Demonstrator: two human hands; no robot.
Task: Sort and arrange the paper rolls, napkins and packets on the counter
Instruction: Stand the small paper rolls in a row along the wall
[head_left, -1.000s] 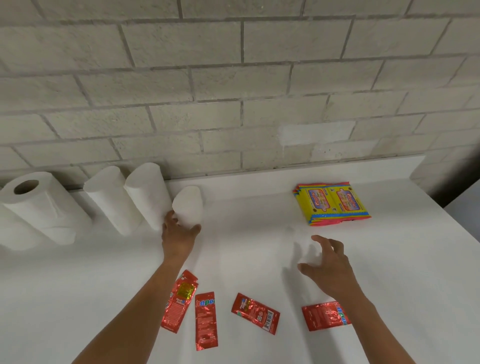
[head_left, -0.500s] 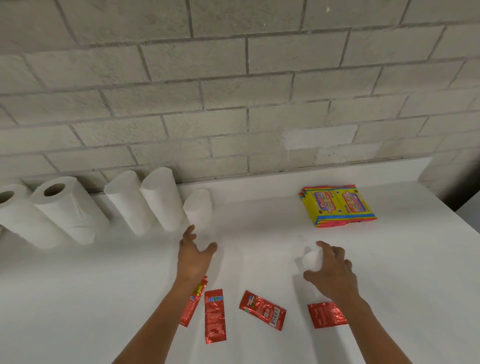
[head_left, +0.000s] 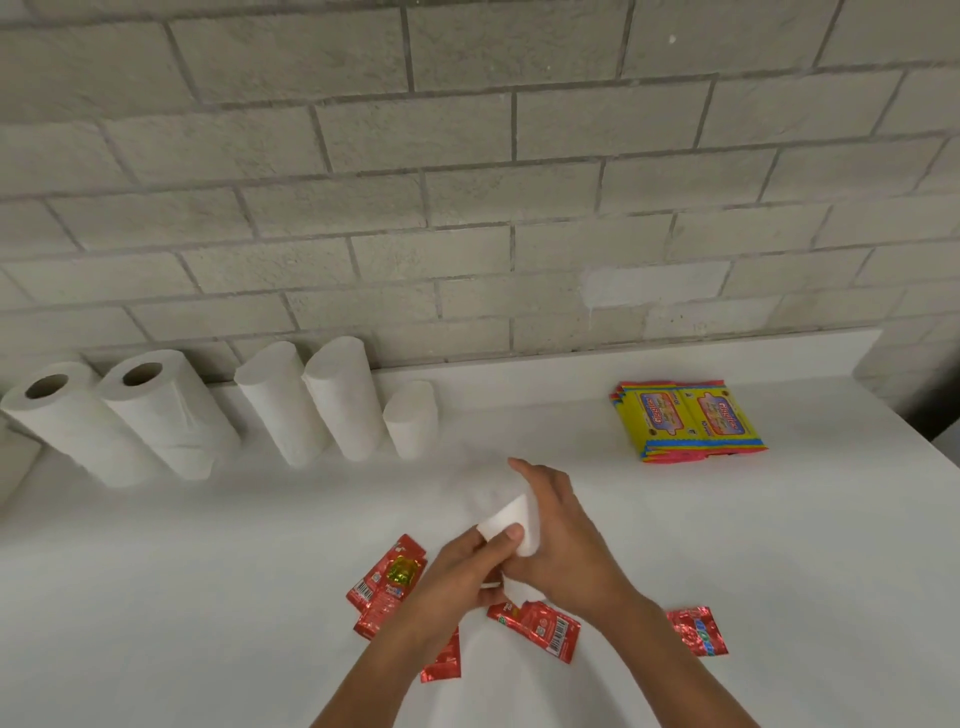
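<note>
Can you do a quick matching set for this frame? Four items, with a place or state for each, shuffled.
Items:
1. small white roll
2. yellow packet stack
3. row of paper rolls
4. red sachets

Places or states:
A. standing along the wall, at the left
B. scattered on the counter's near edge
C. held in both hands
D. lying at the back right of the counter

Pairs: 1-C, 2-D, 3-A, 4-B

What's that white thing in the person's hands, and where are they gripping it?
A small white paper roll: right hand wraps its side, left hand pinches its near end.
</note>
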